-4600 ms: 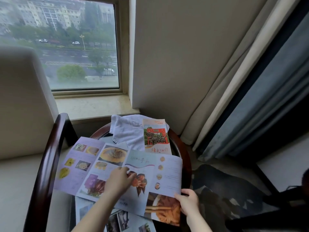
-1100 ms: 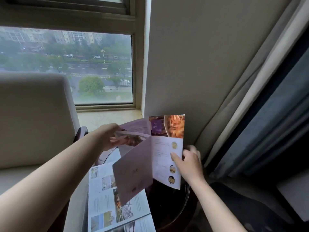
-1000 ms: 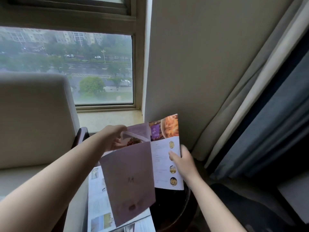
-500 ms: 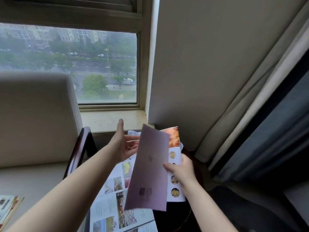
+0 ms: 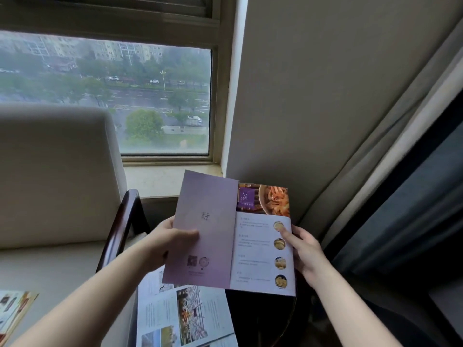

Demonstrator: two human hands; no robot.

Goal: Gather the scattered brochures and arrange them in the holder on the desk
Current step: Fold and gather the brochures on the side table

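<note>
I hold a purple food brochure (image 5: 215, 236) in the air above the small round table (image 5: 265, 316). Its plain purple panel lies folded over on the left and a panel with dish photos shows on the right. My left hand (image 5: 170, 240) grips the left edge, thumb on the purple panel. My right hand (image 5: 304, 249) pinches the right edge, thumb on the photo panel. Another unfolded brochure (image 5: 183, 316) with white pages and photos lies flat on the table below. A further brochure (image 5: 13, 311) lies on the chair seat at the lower left. No holder is in view.
A beige armchair (image 5: 55, 176) with a dark wooden armrest (image 5: 117, 229) stands at the left, right beside the table. Behind are a window and its sill (image 5: 172, 175). A wall corner and grey curtains (image 5: 390, 159) close off the right side.
The brochure came up off the table and was folded. In the last half second the purple panel swung flat onto the left side, and my left hand, open before, took hold of it.
</note>
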